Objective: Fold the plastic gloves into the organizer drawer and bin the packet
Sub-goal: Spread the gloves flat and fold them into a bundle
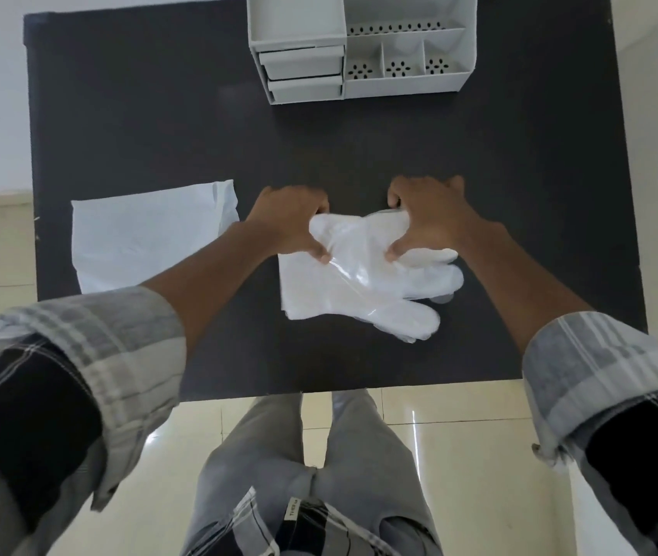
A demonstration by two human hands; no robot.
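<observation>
We see both hands at frame center on the dark table, working a stack of clear plastic gloves. The left hand pinches the upper left edge of the top glove, thumb on top and fingers curled under the film. The right hand grips the upper right part the same way, thumb pressing down. The top glove's far edge is lifted and doubled toward the near side (rest of the stack lies flat, fingers pointing to lower right). The white packet lies flat at left center, well apart from the gloves. The white organizer sits at the top of the frame, its two drawers pushed in.
</observation>
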